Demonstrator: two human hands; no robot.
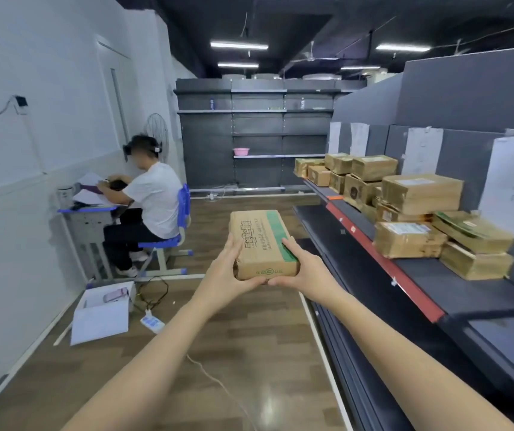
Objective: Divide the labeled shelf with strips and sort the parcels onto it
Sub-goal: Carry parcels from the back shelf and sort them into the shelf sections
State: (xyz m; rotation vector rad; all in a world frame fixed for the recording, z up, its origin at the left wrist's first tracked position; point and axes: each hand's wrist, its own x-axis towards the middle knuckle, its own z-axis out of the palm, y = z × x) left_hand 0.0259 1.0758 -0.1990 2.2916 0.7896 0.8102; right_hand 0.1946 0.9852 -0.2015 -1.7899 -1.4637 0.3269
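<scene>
On the floor at left, an open white box (pixel 101 315) holds a pink phone-like item (pixel 115 294). Mid-aisle, the left hand (pixel 223 275) and right hand (pixel 303 272) grip a brown parcel (pixel 263 244) by its near end, fingers curled round its sides, arms outstretched. At right, the shelf (pixel 429 275) carries stacked parcels (pixel 405 209).

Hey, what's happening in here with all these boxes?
Someone is sorting parcels. Both hands, left hand and right hand, grip one brown parcel with a green stripe, held out in the aisle above the wooden floor, not yet on the shelf to the right. A pile of other brown parcels already lies there, under paper labels on the back panel. Another person sits at a small desk by the left wall.
</scene>
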